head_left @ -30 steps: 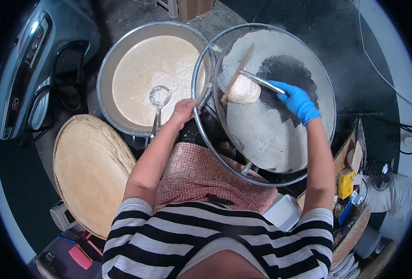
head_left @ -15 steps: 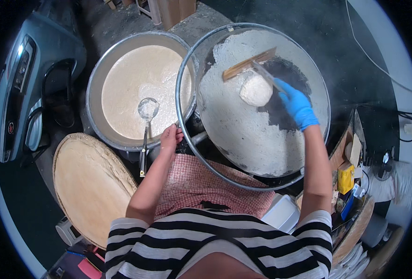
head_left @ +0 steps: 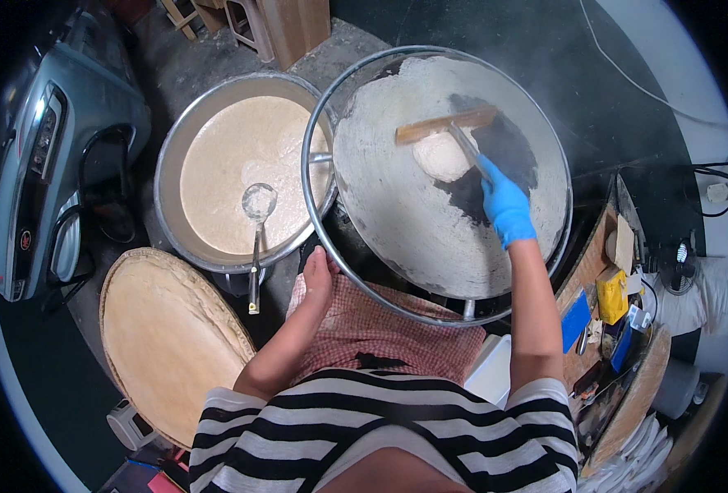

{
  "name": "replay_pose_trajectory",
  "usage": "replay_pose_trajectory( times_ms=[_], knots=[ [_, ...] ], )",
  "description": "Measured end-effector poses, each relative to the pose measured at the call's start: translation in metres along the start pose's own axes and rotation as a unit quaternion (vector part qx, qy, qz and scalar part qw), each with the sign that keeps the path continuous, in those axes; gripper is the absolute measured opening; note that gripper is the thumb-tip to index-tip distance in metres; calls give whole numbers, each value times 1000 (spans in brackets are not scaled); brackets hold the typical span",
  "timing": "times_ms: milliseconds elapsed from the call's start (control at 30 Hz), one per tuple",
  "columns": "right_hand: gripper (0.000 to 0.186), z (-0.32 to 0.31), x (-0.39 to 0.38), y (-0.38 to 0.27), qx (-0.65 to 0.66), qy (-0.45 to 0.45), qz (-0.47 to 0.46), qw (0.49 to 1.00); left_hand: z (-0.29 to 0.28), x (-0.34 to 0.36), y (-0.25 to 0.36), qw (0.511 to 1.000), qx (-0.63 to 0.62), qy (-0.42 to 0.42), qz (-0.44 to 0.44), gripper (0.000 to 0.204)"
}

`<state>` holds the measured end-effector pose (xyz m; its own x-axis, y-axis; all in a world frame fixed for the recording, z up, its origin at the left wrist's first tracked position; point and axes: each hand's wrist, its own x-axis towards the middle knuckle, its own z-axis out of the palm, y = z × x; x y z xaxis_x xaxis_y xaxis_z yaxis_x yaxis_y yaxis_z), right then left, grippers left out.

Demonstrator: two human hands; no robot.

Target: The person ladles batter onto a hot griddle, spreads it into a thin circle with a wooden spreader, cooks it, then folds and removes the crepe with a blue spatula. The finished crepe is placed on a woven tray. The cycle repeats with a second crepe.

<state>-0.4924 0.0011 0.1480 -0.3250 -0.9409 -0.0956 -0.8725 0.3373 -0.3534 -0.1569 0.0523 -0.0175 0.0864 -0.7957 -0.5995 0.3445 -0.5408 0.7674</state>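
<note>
My gloved right hand (head_left: 504, 205) is closed on the metal handle of a wooden spreader (head_left: 420, 131), over a pale batter mound (head_left: 440, 158) on the round griddle (head_left: 413, 238). A metal ring (head_left: 364, 292) surrounds the griddle, with slight steam at the upper right. My bare left hand (head_left: 318, 278) is low beside the ring's left side, fingers curled; I cannot make out whether they hold anything. To the left, a pot (head_left: 167, 197) of batter (head_left: 220, 172) has a ladle (head_left: 255, 246) lying in it.
A large pale disc (head_left: 158, 337) stands at lower left, beside a grey-blue machine (head_left: 68, 189). At right are boards (head_left: 631, 403), a yellow package (head_left: 612, 293), cables and a small fan (head_left: 678, 267). A stool (head_left: 249, 33) stands behind the pot.
The spreader has swung to lie nearly crosswise above the batter mound, my right hand moving slightly left. My left hand has come down along the ring from its higher place a second ago.
</note>
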Motion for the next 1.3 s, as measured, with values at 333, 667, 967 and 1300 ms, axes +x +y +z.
replay_pose_trajectory(
  times_ms=[333, 667, 967, 1300],
  knots=[
    [39, 3, -21, -4, -1, 45, 10, 999, -10, -33, -36, 994, 34, -100, -38, 34],
    [43, -14, -49, 1, -12, 11, 5, 1000, 1, -66, -45, 990, 40, -118, -62, 35],
    [42, -12, -70, 4, -7, -10, -6, 1000, 4, -9, 2, 979, 144, -131, -60, 33],
    [41, 8, -45, -13, 1, -13, -22, 1000, -2, 56, 76, 967, 230, -107, -12, 35]
  ],
)
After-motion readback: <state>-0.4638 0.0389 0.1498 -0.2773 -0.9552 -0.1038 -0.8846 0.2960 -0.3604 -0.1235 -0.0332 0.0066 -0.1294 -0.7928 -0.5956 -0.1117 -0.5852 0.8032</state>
